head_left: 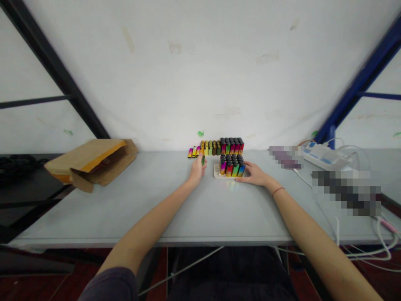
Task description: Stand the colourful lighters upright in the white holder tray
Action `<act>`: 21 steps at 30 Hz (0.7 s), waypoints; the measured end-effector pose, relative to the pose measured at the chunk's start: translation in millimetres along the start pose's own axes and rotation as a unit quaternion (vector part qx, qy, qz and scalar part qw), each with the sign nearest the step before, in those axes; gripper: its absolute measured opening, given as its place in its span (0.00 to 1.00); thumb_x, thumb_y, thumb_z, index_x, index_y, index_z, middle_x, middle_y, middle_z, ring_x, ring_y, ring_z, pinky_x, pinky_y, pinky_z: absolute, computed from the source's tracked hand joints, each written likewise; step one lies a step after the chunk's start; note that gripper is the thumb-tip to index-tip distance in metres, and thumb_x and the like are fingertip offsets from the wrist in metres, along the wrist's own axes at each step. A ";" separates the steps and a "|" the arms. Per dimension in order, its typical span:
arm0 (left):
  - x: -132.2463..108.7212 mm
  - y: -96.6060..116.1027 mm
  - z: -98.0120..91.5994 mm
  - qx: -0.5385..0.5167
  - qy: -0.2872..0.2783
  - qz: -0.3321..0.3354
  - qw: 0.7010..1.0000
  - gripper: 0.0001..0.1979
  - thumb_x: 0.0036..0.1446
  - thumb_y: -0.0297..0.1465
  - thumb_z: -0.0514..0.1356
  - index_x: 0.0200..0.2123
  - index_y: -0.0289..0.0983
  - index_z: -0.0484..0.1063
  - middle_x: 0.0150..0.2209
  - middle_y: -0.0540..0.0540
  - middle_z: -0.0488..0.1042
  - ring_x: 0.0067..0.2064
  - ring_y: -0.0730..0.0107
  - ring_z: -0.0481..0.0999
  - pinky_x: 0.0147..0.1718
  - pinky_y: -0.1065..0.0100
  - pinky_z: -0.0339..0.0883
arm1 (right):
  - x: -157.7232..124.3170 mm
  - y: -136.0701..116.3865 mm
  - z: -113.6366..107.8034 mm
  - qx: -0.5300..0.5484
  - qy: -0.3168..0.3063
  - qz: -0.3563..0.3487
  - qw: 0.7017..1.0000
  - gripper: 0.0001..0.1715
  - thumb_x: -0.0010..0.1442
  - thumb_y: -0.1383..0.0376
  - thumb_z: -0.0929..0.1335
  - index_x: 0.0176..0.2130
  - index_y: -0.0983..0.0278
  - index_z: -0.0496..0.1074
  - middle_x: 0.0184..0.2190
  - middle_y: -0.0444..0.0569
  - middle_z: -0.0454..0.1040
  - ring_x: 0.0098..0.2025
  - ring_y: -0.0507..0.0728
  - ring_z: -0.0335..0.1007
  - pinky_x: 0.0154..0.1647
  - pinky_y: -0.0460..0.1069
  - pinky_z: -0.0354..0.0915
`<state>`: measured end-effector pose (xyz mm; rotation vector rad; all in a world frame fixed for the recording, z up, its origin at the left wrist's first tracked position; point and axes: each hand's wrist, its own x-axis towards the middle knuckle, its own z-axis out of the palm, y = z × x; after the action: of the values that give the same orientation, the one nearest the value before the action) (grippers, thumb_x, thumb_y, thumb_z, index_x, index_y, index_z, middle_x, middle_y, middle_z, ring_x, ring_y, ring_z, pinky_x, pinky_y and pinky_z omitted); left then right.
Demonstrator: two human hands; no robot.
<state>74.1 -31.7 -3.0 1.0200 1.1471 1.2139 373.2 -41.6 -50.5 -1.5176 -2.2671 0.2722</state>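
My left hand [197, 170] is closed around a lighter [203, 159], of which only a small dark-green part shows beside the fingers. It is left of a white tray [216, 173] with holes. Several upright lighters [232, 166] in pink, red, green and blue, with black tops, fill the tray except for its left end. My right hand [255, 174] grips the tray's right end, thumb along the front and fingers behind. Just beyond the left hand, a few pink-and-yellow lighters [190, 153] lie flat on the table.
Against the wall stand a block of yellowish lighters [210, 147] and a block of black-topped lighters [232, 145]. An opened cardboard box [90, 161] is on the left of the grey table [150, 213]. To the right are a white power strip [322, 154], cables and blurred-out items.
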 end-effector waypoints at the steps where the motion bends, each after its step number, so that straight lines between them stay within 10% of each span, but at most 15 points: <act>1: -0.4 1.2 0.5 -0.004 0.001 -0.013 1.000 0.30 0.66 0.61 0.53 0.28 0.41 0.62 0.16 0.59 0.52 0.15 0.80 0.47 0.16 0.74 0.40 | 0.1 0.2 0.3 0.001 0.002 0.000 1.000 0.59 0.54 0.30 0.72 0.67 0.67 0.74 0.70 0.66 0.69 0.70 0.78 0.66 0.74 0.68 0.61; 21: 0.4 7.7 -2.5 -0.114 0.031 -0.072 0.990 0.26 0.72 0.46 0.43 0.22 0.42 0.52 0.14 0.58 0.47 0.14 0.79 0.42 0.14 0.75 0.36 | -0.5 -4.4 -2.4 0.001 0.004 -0.003 1.000 0.55 0.55 0.32 0.74 0.65 0.67 0.75 0.68 0.66 0.71 0.69 0.78 0.68 0.73 0.69 0.62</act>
<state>70.4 -30.6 4.2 0.7206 1.0814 1.2353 370.7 -44.0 -46.8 -1.5077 -2.2644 0.2649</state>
